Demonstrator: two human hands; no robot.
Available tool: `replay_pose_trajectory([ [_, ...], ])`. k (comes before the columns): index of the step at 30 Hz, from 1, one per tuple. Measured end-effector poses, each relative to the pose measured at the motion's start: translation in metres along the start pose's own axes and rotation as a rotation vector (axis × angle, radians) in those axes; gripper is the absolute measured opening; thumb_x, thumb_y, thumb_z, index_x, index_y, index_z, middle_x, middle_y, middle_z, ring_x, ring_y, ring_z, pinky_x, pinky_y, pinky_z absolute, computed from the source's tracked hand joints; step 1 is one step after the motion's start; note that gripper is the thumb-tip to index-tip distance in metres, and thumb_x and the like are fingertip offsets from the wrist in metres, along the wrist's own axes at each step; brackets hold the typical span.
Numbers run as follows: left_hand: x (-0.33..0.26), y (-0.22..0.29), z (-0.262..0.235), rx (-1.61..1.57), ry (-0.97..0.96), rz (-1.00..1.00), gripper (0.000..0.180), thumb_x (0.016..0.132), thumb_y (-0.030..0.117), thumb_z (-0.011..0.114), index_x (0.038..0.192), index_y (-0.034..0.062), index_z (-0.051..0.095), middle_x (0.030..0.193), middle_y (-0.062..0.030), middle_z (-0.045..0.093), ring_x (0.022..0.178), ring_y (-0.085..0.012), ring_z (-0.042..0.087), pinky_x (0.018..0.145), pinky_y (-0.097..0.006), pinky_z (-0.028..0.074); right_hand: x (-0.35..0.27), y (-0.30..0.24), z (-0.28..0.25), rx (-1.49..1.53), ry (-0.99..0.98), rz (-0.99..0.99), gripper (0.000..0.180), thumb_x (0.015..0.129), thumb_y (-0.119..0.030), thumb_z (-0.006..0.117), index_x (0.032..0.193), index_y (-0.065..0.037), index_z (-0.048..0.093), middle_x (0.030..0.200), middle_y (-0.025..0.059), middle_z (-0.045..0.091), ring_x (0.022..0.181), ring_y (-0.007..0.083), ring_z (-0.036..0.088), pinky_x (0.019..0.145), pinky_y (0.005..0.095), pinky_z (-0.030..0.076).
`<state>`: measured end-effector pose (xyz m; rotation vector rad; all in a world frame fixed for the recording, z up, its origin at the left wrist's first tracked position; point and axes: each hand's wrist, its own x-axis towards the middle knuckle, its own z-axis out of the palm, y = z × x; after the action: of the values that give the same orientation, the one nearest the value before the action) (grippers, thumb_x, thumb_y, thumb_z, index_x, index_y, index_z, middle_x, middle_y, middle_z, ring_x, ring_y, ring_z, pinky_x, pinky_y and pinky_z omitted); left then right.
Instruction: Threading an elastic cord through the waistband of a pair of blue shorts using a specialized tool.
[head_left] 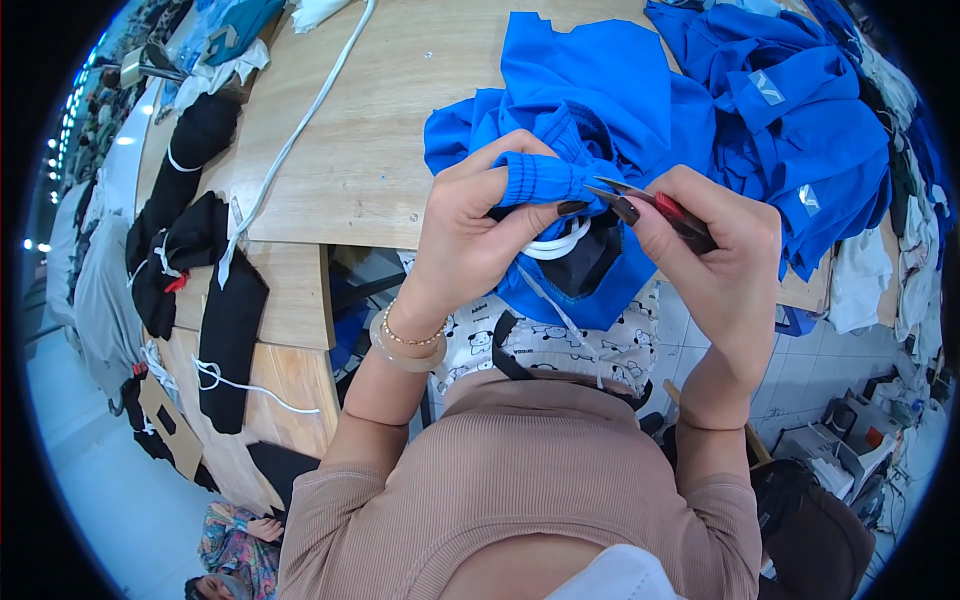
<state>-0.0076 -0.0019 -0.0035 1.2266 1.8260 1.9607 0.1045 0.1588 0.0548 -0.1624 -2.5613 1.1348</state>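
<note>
Far left of the frame I see black garments with white cord trailing over the wooden table, grey cloth hanging off the edge beyond them. Moving to centre: my left hand is closed in a pinch, thumb and fingers clamped on the ribbed cuff of a blue garment, bracelets on that wrist. The cuff's long axis runs roughly left to right, its free end pointing toward the right hand, so the two hands meet nose to nose just above frame centre. A white drawstring loops just below the cuff, against the dark lining. Right of centre, my right hand is curled shut around small red-handled thread snips, blades pointing left and touching or nearly touching the cuff end; can't tell if the blades are apart or closed. Right hand is the one nearer the cuff's tip, left hand holds its body. The rest of the garment lies bunched on the table directly above both hands. Upper right: a pile of blue garments, grey tabs showing. Far right edge, pale cloth hanging, clutter on the floor below.
</note>
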Motion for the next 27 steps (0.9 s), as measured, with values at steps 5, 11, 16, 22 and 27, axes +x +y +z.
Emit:
replay_pose_trajectory([
  [5, -0.0010, 0.0010, 0.0008, -0.033, -0.029, -0.026, 0.011, 0.075, -0.006, 0.065, 0.086, -0.0031, 0.066, 0.084, -0.0066, 0.061, 0.071, -0.0116, 0.056, 0.060, -0.022, 0.044, 0.0013, 0.0053, 0.0072, 0.250, 0.085, -0.009, 0.015, 0.079, -0.008, 0.069, 0.073, -0.001, 0.057, 0.054, 0.0038, 0.042, 0.045, 0.0095, 0.035, 0.042, 0.0242, 0.026],
  [11, -0.0009, -0.0012, -0.0008, -0.064, -0.011, -0.018, 0.011, 0.075, -0.007, 0.064, 0.085, -0.0032, 0.066, 0.084, -0.0066, 0.061, 0.071, -0.0114, 0.056, 0.060, -0.022, 0.044, -0.0005, 0.0027, 0.0013, 0.058, 0.032, 0.019, 0.015, 0.078, -0.009, 0.069, 0.073, -0.001, 0.057, 0.054, 0.0035, 0.041, 0.045, 0.0094, 0.034, 0.042, 0.0247, 0.025],
  [16, -0.0003, -0.0003, -0.0008, -0.008, -0.014, -0.002, 0.010, 0.075, -0.007, 0.065, 0.085, -0.0038, 0.066, 0.084, -0.0068, 0.061, 0.070, -0.0117, 0.056, 0.059, -0.022, 0.043, 0.0005, 0.0003, 0.0006, 0.009, 0.036, -0.005, 0.016, 0.078, -0.008, 0.069, 0.072, -0.002, 0.056, 0.054, 0.0042, 0.042, 0.044, 0.0102, 0.034, 0.042, 0.0252, 0.025],
  [22, -0.0011, 0.0002, -0.0009, -0.013, -0.015, 0.000, 0.010, 0.075, -0.006, 0.065, 0.085, -0.0035, 0.066, 0.085, -0.0071, 0.061, 0.070, -0.0117, 0.056, 0.059, -0.022, 0.043, 0.0017, 0.0011, 0.0001, -0.003, 0.023, -0.026, 0.017, 0.078, -0.009, 0.070, 0.072, -0.002, 0.056, 0.054, 0.0044, 0.042, 0.045, 0.0101, 0.034, 0.042, 0.0251, 0.026],
  [27, -0.0013, -0.0014, -0.0008, -0.103, -0.017, -0.035, 0.009, 0.076, -0.004, 0.066, 0.085, -0.0026, 0.066, 0.085, -0.0067, 0.061, 0.071, -0.0116, 0.056, 0.060, -0.022, 0.044, 0.0010, 0.0079, 0.0050, 0.172, -0.007, 0.041, 0.014, 0.079, -0.009, 0.069, 0.074, -0.001, 0.058, 0.056, 0.0031, 0.044, 0.048, 0.0076, 0.035, 0.043, 0.0232, 0.027],
])
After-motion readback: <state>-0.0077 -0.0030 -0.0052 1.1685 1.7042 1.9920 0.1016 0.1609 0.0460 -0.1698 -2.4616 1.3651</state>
